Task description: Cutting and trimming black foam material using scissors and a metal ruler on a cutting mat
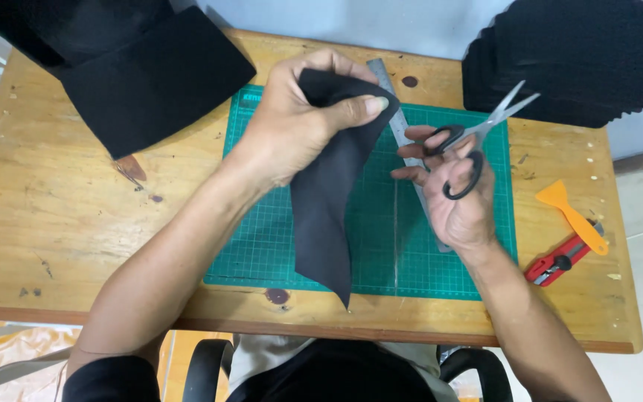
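— What's laid out here?

— A wooden table (68, 223) fills most of the frame. A green cutting mat (381, 253) sits at its centre, likely to spare the wood from blades. Black material is stacked out of the way: one pile (135, 67) at upper left, another pile (574, 59) at upper right.

— And in the hands?

— The left hand (292, 126), upper centre, is closed on a black fabric piece (329, 208), thumb pressed over the top fold so the rest hangs down to the mat's lower edge.

— The other?

— The right hand (455, 201), right of centre, has fingers through the loops of the scissors (478, 141), blades slightly parted and pointing to the upper right, away from the cloth. A steel ruler (396, 112) lies under it. At far right lie an orange scraper (571, 216) and a red utility knife (560, 260).
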